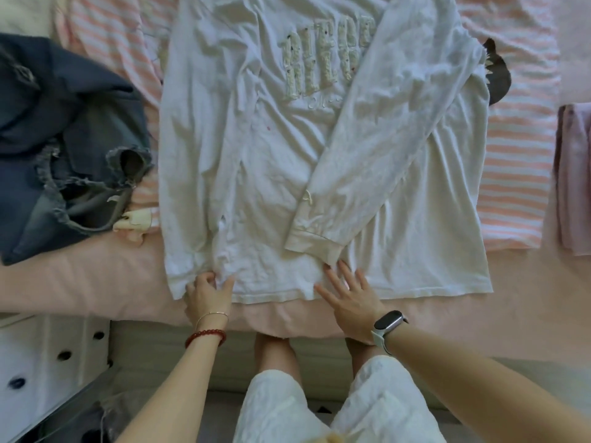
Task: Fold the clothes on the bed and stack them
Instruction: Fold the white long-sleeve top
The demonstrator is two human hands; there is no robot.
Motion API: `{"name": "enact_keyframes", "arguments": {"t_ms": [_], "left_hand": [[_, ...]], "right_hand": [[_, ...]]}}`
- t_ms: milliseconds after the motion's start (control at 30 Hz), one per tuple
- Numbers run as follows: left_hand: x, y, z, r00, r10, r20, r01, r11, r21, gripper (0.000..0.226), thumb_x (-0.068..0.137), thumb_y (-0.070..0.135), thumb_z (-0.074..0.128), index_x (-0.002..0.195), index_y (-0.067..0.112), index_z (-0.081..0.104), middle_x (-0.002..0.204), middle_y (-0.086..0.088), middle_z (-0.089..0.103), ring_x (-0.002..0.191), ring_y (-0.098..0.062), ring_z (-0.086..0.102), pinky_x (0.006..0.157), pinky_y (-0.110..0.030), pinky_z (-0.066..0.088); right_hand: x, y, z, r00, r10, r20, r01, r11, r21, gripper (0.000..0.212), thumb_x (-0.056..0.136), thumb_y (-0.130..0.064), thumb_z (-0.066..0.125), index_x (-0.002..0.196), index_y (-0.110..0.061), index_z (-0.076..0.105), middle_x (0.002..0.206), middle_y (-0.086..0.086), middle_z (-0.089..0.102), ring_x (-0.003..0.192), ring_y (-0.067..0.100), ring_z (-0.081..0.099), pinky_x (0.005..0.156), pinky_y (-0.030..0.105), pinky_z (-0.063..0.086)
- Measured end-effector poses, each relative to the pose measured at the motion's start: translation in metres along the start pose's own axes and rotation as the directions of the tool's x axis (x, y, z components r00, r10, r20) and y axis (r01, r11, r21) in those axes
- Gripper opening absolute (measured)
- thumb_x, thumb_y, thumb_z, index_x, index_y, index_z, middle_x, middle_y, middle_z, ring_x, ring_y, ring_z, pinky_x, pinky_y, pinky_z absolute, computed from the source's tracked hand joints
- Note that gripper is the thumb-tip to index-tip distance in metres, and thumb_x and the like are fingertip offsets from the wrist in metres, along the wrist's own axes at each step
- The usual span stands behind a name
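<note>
A white long-sleeved top (pixel 256 174) with raised lettering lies spread flat on the bed, its hem toward me. Its right sleeve (pixel 377 148) is folded diagonally across the front, the cuff near the hem. My left hand (pixel 208 294) pinches the fabric at the hem's left corner, fingers curled on a bunched bit. My right hand (pixel 348 295) lies flat with fingers spread on the hem, just below the sleeve cuff.
A heap of blue denim clothes (pixel 64 139) lies at the left. A pink-and-white striped sheet (pixel 524 155) lies under the top. A folded mauve cloth (pixel 574 177) sits at the right edge. A dark item (pixel 497 75) peeks out behind the top. The bed's pink edge (pixel 96 282) is near me.
</note>
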State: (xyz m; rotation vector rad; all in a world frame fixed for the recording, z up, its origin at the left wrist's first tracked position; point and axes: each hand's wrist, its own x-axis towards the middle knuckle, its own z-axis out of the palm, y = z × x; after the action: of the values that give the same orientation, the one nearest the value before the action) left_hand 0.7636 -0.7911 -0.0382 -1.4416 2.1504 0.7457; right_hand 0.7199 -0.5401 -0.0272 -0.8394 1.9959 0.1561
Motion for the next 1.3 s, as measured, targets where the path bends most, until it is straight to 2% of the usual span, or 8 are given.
{"name": "enact_keyframes", "arguments": {"t_ms": [400, 567, 700, 800, 900, 1100, 1167, 1300], "left_hand": [[0.024, -0.036, -0.043, 0.945, 0.121, 0.304, -0.153, 0.985, 0.084, 0.014, 0.094, 0.026, 0.049, 0.085, 0.017, 0.05, 0.085, -0.005, 0.06, 0.078, -0.024, 0.054, 0.065, -0.028, 0.037], [0.045, -0.031, -0.06, 0.926, 0.19, 0.325, -0.222, 0.973, 0.064, 0.004, 0.089, 0.019, 0.054, 0.086, 0.021, 0.056, 0.106, -0.005, 0.062, 0.094, -0.024, 0.057, 0.081, -0.035, 0.048], [0.062, -0.021, -0.082, 0.98, 0.197, 0.037, -0.198, 0.98, 0.004, 0.054, 0.082, 0.028, 0.066, 0.129, 0.011, 0.043, 0.132, -0.015, 0.042, 0.119, -0.033, 0.042, 0.094, -0.044, 0.039], [0.084, -0.009, -0.082, 0.977, 0.121, 0.173, -0.1, 0.987, -0.129, 0.039, 0.082, 0.033, 0.066, 0.111, 0.011, 0.052, 0.111, -0.012, 0.057, 0.108, -0.034, 0.05, 0.09, -0.044, 0.044], [0.089, 0.001, -0.09, 0.944, 0.229, 0.239, -0.146, 0.936, -0.319, 0.024, 0.089, 0.021, 0.057, 0.075, 0.005, 0.048, 0.069, -0.006, 0.048, 0.076, -0.025, 0.048, 0.067, -0.033, 0.039], [0.072, 0.005, -0.158, 0.888, 0.459, -0.017, -0.401, 0.755, -0.518, 0.023, 0.093, 0.012, 0.051, 0.075, 0.025, 0.043, 0.071, 0.001, 0.046, 0.062, -0.005, 0.044, 0.059, -0.018, 0.038], [0.061, 0.014, -0.176, 0.805, 0.594, -0.006, -0.522, 0.702, -0.485, 0.022, 0.09, 0.01, 0.056, 0.079, 0.027, 0.047, 0.072, 0.003, 0.052, 0.062, 0.001, 0.049, 0.057, -0.01, 0.039], [0.038, 0.033, -0.182, 0.486, 0.809, 0.331, -0.683, 0.588, -0.433, 0.013, 0.079, 0.032, 0.058, 0.091, 0.031, 0.064, 0.082, 0.022, 0.065, 0.079, 0.006, 0.06, 0.072, -0.008, 0.045]], "right_hand": [[0.014, -0.058, -0.045, 0.917, 0.317, 0.241, -0.343, 0.936, 0.075, 0.053, 0.094, -0.018, 0.03, 0.146, -0.021, 0.021, 0.156, 0.008, -0.002, 0.142, 0.036, 0.003, 0.111, 0.058, 0.006], [0.018, -0.075, -0.057, 0.937, 0.329, 0.116, -0.349, 0.901, 0.257, 0.044, 0.095, -0.018, 0.03, 0.137, -0.022, 0.038, 0.144, 0.003, 0.035, 0.128, 0.024, 0.039, 0.107, 0.041, 0.027], [0.028, -0.096, -0.075, 0.954, 0.294, -0.061, -0.233, 0.854, 0.465, 0.044, 0.097, -0.016, 0.03, 0.141, -0.021, 0.034, 0.142, 0.0, 0.038, 0.124, 0.02, 0.043, 0.093, 0.031, 0.041], [0.044, -0.11, -0.097, 0.947, 0.264, -0.181, -0.115, 0.81, 0.575, 0.042, 0.098, -0.017, 0.034, 0.14, -0.02, 0.036, 0.138, 0.0, 0.043, 0.117, 0.017, 0.05, 0.089, 0.028, 0.044], [0.06, -0.126, -0.127, 0.907, 0.315, -0.281, 0.009, 0.652, 0.758, 0.035, 0.097, -0.016, 0.04, 0.131, -0.017, 0.049, 0.124, 0.002, 0.055, 0.105, 0.016, 0.057, 0.087, 0.027, 0.046], [0.082, -0.154, -0.2, 0.956, 0.262, -0.132, 0.115, 0.077, 0.99, 0.027, 0.096, -0.027, 0.047, 0.117, -0.016, 0.06, 0.101, -0.001, 0.063, 0.098, 0.017, 0.06, 0.091, 0.034, 0.048], [0.089, -0.158, -0.222, 0.993, 0.121, -0.005, 0.018, -0.11, 0.994, 0.036, 0.093, -0.043, 0.048, 0.119, -0.019, 0.057, 0.11, 0.002, 0.062, 0.102, 0.019, 0.06, 0.09, 0.037, 0.05], [0.096, -0.156, -0.245, 0.999, 0.038, 0.008, -0.002, -0.167, 0.986, 0.04, 0.088, -0.037, 0.061, 0.115, -0.007, 0.057, 0.098, 0.01, 0.066, 0.085, 0.023, 0.065, 0.084, 0.039, 0.052]]}}
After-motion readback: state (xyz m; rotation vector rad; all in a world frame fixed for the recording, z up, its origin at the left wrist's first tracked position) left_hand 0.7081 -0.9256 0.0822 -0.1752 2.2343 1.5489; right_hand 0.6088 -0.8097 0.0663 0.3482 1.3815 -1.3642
